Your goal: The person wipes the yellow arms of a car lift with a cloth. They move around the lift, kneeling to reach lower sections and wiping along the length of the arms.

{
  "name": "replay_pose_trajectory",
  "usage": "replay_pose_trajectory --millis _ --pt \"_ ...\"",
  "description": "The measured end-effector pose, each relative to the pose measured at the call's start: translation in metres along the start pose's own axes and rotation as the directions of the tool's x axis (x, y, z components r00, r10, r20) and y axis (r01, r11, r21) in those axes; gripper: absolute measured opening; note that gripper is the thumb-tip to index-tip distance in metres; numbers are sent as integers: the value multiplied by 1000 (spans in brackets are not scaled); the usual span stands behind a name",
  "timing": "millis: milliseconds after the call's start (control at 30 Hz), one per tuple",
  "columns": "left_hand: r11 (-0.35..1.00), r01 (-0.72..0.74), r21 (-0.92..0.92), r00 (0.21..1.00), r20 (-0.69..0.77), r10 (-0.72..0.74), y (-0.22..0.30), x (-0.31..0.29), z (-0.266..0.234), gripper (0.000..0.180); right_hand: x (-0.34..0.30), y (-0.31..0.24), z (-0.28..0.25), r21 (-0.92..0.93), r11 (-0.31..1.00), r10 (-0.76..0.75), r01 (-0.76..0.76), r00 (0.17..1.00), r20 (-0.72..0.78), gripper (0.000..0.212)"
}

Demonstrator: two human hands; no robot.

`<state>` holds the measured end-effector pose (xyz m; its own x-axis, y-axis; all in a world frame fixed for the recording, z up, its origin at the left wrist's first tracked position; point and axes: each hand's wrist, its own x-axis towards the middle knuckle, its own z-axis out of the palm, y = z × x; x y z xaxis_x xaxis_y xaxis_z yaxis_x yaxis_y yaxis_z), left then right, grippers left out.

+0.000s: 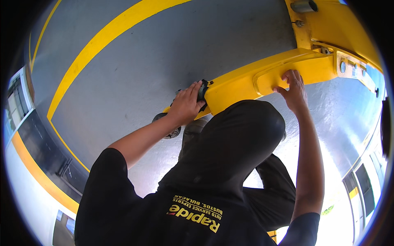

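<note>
A long yellow lift arm [232, 88] slopes across the floor in front of me, from a yellow post at upper right down toward the middle. At its near-left end sits a dark, rubber-looking lift pad [201, 92]. My left hand [184, 104] is closed over this pad, fingers together on its top and thumb at its near side; the palm hides part of it. Farther right along the arm is my right hand [294, 93], its fingers apart and bent, with the fingertips against the arm's yellow side face. Nothing is held in it.
The yellow lift post [344, 28] stands at upper right, with a short metal tube [304, 6] beside it. My bent knee [254, 119] is close to the arm. Beneath lies a grey floor [164, 53] with a curved-looking yellow line [90, 49]. A wall with an orange stripe [37, 168] is at left.
</note>
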<state>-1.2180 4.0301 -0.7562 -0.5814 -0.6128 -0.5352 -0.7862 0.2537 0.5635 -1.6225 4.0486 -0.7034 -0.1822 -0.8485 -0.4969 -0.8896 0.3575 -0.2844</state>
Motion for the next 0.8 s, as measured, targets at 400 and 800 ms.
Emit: replay_pose_trajectory --millis 400,800 --pt "997 -70 14 990 -126 71 -2 9 -14 53 0 -2 4 31 999 8 -7 999 -36 47" --pt "964 68 255 943 -332 22 20 -32 48 104 -5 -6 2 114 993 39 -32 998 -59 43"
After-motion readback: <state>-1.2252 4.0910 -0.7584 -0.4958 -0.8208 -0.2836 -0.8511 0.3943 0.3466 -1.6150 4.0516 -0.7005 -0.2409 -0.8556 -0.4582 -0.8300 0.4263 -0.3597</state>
